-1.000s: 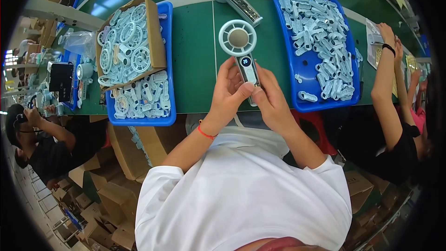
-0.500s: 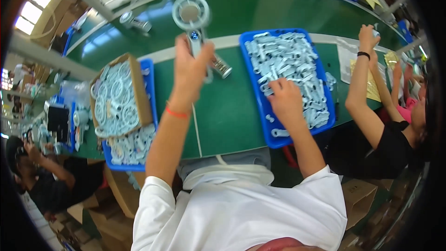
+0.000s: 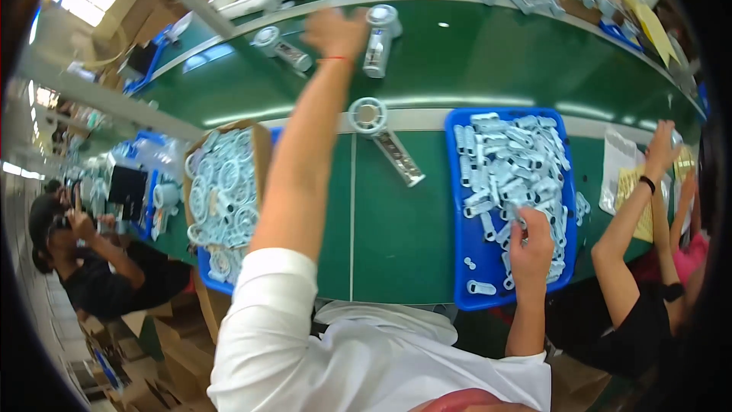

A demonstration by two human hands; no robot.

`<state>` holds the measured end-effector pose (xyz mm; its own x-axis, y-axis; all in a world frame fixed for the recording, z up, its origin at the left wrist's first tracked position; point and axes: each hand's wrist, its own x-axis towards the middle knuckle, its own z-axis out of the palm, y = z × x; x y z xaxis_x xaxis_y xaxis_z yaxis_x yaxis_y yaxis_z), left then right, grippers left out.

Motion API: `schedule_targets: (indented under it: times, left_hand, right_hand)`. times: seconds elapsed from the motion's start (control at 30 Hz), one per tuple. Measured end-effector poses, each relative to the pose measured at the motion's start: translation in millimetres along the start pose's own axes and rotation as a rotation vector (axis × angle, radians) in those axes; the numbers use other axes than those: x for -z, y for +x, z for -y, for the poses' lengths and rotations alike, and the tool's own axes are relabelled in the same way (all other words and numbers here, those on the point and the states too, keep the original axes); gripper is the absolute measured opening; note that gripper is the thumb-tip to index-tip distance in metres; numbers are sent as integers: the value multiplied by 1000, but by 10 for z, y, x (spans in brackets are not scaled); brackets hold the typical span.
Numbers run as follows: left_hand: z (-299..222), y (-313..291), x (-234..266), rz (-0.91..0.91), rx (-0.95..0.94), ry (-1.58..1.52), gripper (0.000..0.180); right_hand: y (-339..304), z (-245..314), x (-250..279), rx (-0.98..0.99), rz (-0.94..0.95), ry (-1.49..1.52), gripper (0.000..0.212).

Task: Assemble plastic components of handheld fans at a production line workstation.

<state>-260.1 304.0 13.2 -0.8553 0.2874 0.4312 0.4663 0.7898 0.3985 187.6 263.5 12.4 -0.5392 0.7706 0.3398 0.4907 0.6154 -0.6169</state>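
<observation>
Care mattered as we stretched our left hand point(image 3: 334, 30), fingers loosely spread, beside the white handheld fan point(image 3: 379, 38) at the worktop's point(image 3: 396, 221) far edge, while our right hand point(image 3: 531, 243) pinched a white handle piece in the blue tray point(image 3: 465, 290).

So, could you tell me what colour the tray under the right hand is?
Blue tray, head view.

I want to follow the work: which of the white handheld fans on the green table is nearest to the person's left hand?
The fan just right of the left hand, beside the fingers. The fan to its left and the fan nearer the person lie farther off.
</observation>
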Motion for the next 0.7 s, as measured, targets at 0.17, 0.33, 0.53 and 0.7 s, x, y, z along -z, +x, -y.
schedule_targets:
  times: [0.17, 0.33, 0.53, 0.7]
  left_hand:
    - [1109, 438, 71, 78, 798, 149, 98]
    - [1173, 398, -88, 222, 616, -178, 76]
    - [577, 238, 784, -375, 234, -1506, 52]
    - [315, -672, 2070, -281, 131, -1881, 36]
  right_hand:
    - [-5, 270, 53, -20, 262, 280, 38]
    - [-265, 734, -441, 408, 505, 139, 38]
    - [-593, 920, -936, 751, 379, -333, 42]
    - [-570, 821, -737, 661, 347, -332, 27]
